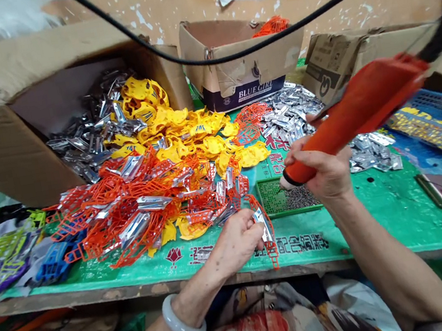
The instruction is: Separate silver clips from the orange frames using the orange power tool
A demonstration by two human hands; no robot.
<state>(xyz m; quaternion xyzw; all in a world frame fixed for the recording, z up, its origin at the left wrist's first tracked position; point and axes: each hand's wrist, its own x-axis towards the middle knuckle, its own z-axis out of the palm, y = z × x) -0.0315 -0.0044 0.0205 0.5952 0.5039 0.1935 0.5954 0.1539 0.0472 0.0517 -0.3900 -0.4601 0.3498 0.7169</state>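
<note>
At lower centre, the left hand (242, 241), wrist ringed by a pale bangle, pinches an orange plastic lattice piece with a shiny silver plate (264, 229) between its fingers. Right of centre, the right hand (329, 170), forearm angled up and inward, wraps its fingers around a red cylindrical power tool (348, 116), tip over the green tray (271, 196).

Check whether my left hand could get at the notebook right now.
Probably not easily: your left hand is holding an orange mesh piece, and your right forearm lies between that hand and the notebook.
</note>
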